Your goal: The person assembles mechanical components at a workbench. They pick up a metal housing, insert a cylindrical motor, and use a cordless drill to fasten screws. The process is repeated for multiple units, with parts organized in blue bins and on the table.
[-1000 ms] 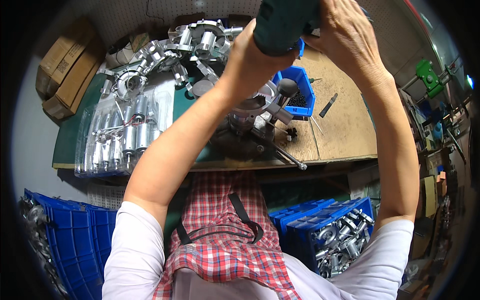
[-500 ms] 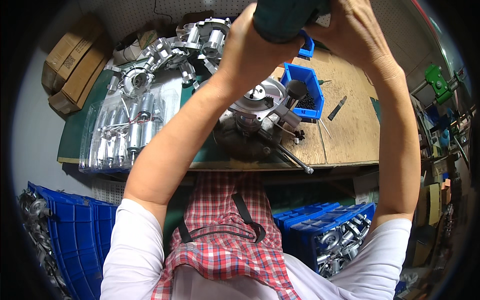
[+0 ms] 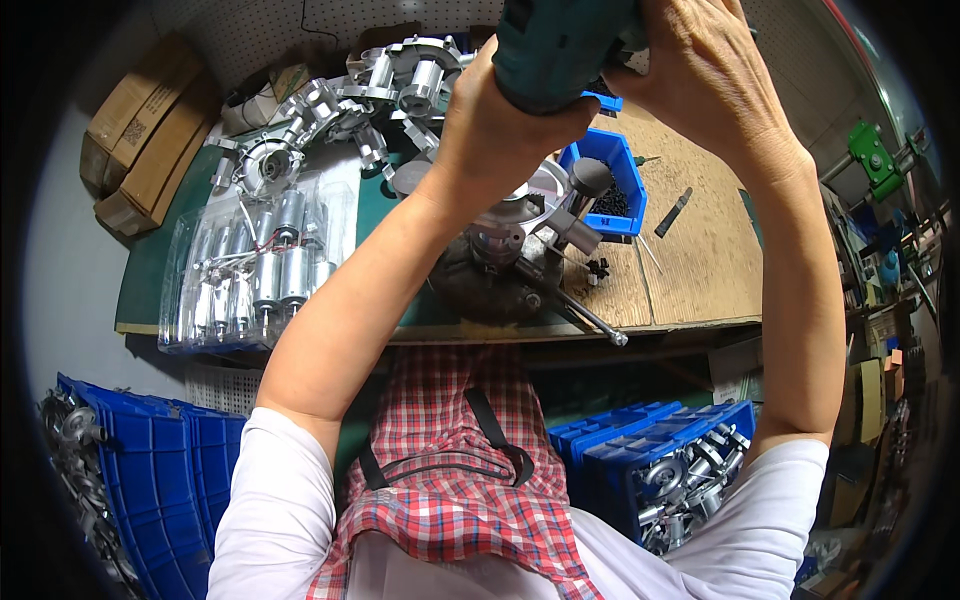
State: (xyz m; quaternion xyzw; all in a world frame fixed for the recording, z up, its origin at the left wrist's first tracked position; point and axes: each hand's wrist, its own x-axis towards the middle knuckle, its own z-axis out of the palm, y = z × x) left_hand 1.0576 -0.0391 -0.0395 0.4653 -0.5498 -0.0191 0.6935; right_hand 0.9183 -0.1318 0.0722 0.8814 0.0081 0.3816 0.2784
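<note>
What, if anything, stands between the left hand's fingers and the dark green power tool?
Nothing visible does: the left hand's fingers wrap around the dark green power tool. Its upper part is out of frame.

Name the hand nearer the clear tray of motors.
Left. The left hand is higher in view and right of the clear tray; the right hand is farther right.

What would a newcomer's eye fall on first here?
Probably the dark green tool at the top edge, with the left hand around its lower end and the right hand raised beside it. Next might come the red checked apron at lower centre. Then the silver cylinders in a clear tray toward the workbench's left end.
</note>
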